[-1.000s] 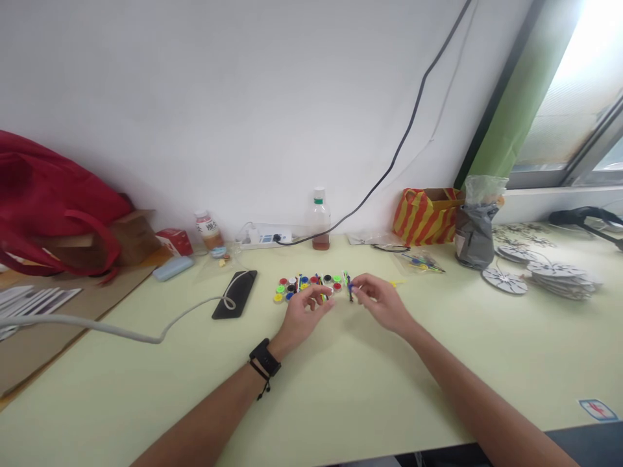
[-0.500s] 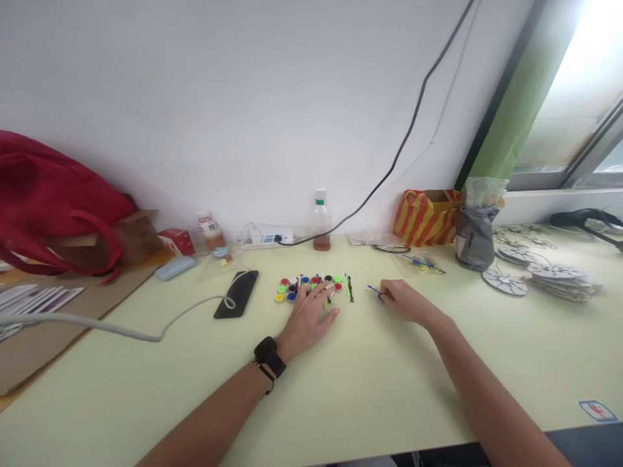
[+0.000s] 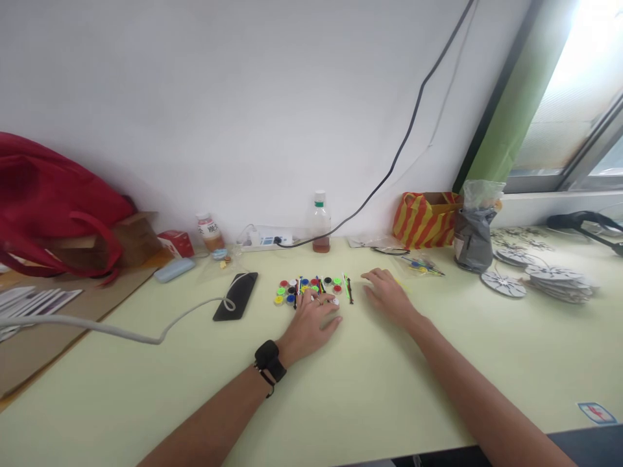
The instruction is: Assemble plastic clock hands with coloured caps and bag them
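Note:
Several small round discs (image 3: 279, 300) in red, white, green, black, yellow and blue lie in rows on the table. Thin plastic sticks (image 3: 350, 290), black and green among them, lie at the right end of the rows and between the discs. My left hand (image 3: 313, 322) rests over the near side of the discs, fingers spread, covering part of them. To the right of the sticks, my right hand (image 3: 389, 297) is low over the table with its fingers stretched out to the left. A bit of something yellow (image 3: 403, 285) shows just behind it, mostly hidden.
A black phone-like slab (image 3: 236, 297) with a pale cable lies left of the discs. Behind stand a bottle (image 3: 321, 224), a power strip (image 3: 267, 238) and a striped bag (image 3: 423, 217). Grey-white discs (image 3: 503, 283) are stacked at right; a red bag (image 3: 58, 201) sits at left.
My right hand has let go of the thin blue stick, which no longer shows. Its fingers have straightened and moved slightly left. My left hand has shifted slightly nearer, showing more discs.

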{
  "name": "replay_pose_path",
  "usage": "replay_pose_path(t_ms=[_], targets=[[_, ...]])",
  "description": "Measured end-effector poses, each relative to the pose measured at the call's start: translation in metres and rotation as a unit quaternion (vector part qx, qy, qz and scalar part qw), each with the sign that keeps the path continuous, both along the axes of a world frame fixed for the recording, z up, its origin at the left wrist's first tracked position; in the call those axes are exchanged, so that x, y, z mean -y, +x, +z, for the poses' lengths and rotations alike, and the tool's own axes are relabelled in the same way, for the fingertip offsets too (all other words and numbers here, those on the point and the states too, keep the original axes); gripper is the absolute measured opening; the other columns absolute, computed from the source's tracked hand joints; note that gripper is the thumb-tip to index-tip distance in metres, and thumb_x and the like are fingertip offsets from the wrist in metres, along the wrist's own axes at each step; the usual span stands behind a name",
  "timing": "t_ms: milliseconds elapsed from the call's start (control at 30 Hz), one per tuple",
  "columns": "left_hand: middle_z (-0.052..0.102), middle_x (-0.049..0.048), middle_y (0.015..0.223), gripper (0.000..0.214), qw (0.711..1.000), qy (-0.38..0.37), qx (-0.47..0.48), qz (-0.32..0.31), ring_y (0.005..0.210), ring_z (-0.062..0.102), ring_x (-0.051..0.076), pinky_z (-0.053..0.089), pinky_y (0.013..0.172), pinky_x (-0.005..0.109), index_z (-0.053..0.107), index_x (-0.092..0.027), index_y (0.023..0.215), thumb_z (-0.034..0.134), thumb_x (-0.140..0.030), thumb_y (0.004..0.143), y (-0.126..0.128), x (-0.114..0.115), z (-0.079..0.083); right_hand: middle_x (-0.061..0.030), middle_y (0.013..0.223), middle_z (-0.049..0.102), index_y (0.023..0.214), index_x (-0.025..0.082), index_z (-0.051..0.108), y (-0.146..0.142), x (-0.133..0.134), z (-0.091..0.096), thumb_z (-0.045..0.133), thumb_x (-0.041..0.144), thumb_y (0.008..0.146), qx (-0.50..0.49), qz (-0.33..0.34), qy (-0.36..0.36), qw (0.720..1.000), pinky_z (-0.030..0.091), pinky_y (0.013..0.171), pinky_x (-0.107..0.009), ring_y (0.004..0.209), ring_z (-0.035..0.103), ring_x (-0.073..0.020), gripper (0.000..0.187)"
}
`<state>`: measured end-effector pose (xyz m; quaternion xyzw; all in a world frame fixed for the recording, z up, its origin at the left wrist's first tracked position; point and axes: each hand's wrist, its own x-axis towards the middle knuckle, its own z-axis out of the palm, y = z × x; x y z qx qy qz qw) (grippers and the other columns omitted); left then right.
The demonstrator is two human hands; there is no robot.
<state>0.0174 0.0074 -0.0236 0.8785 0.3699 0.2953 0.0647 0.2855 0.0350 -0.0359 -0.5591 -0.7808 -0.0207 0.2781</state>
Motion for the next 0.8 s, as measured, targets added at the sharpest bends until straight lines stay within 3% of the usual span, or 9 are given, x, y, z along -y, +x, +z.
replay_pose_path(t_ms=[67, 167, 333, 467, 667, 800], targets=[[0.073, 0.0040, 0.118, 0.012, 1.000, 0.004, 0.010, -0.010, 0.112, 0.053, 0.030, 0.038, 0.104, 0.056, 0.073, -0.028, 0.104, 0.067, -0.028, 0.094, 0.001, 0.000, 0.001, -0.0128, 0.130, 0.064, 0.136, 0.023, 0.060, -0.015, 0.003, -0.003, 0.051, 0.025, 0.101, 0.005, 0.085, 0.015, 0.996, 0.047, 0.102, -0.044, 0.121, 0.055, -0.0294, 0.037], [0.076, 0.0032, 0.107, 0.007, 1.000, 0.000, 0.017, -0.021, 0.106, 0.054, 0.029, 0.039, 0.100, 0.053, 0.074, -0.025, 0.096, 0.067, -0.025, 0.094, 0.003, 0.001, 0.004, -0.0123, 0.136, 0.064, 0.138, 0.024, 0.060, -0.027, 0.006, -0.006, 0.051, 0.030, 0.102, 0.019, 0.127, 0.012, 0.992, 0.046, 0.106, -0.048, 0.127, 0.052, -0.0300, 0.038], [0.076, 0.0034, 0.097, 0.012, 0.999, -0.018, 0.034, -0.034, 0.102, 0.054, 0.027, 0.042, 0.097, 0.048, 0.073, -0.025, 0.103, 0.063, -0.023, 0.097, 0.003, 0.002, 0.007, -0.0130, 0.135, 0.065, 0.131, 0.023, 0.065, -0.020, 0.005, -0.006, 0.050, 0.033, 0.103, 0.016, 0.109, -0.005, 0.994, 0.047, 0.107, -0.048, 0.128, 0.052, -0.0299, 0.033], [0.074, 0.0043, 0.105, 0.017, 0.998, -0.016, 0.038, -0.046, 0.107, 0.054, 0.026, 0.044, 0.099, 0.045, 0.072, -0.026, 0.110, 0.061, -0.023, 0.098, 0.003, 0.004, 0.008, -0.0124, 0.137, 0.062, 0.141, 0.024, 0.059, -0.018, 0.005, -0.005, 0.047, 0.034, 0.104, 0.024, 0.091, -0.018, 0.995, 0.047, 0.105, -0.049, 0.127, 0.052, -0.0300, 0.040], [0.074, 0.0033, 0.106, 0.015, 0.999, -0.019, 0.027, -0.036, 0.108, 0.054, 0.026, 0.044, 0.098, 0.045, 0.073, -0.025, 0.103, 0.058, -0.024, 0.100, 0.003, 0.003, 0.006, -0.0129, 0.135, 0.063, 0.132, 0.024, 0.063, -0.019, 0.005, -0.005, 0.047, 0.036, 0.104, 0.040, 0.079, -0.029, 0.996, 0.047, 0.105, -0.048, 0.127, 0.051, -0.0306, 0.035], [0.076, 0.0019, 0.105, 0.014, 0.999, -0.025, 0.030, -0.033, 0.108, 0.052, 0.027, 0.044, 0.099, 0.046, 0.071, -0.025, 0.107, 0.060, -0.024, 0.100, 0.003, 0.002, 0.006, -0.0135, 0.139, 0.061, 0.138, 0.022, 0.060, -0.018, 0.004, -0.008, 0.045, 0.038, 0.104, 0.041, 0.075, -0.025, 0.996, 0.045, 0.108, -0.048, 0.130, 0.048, -0.0308, 0.040]])
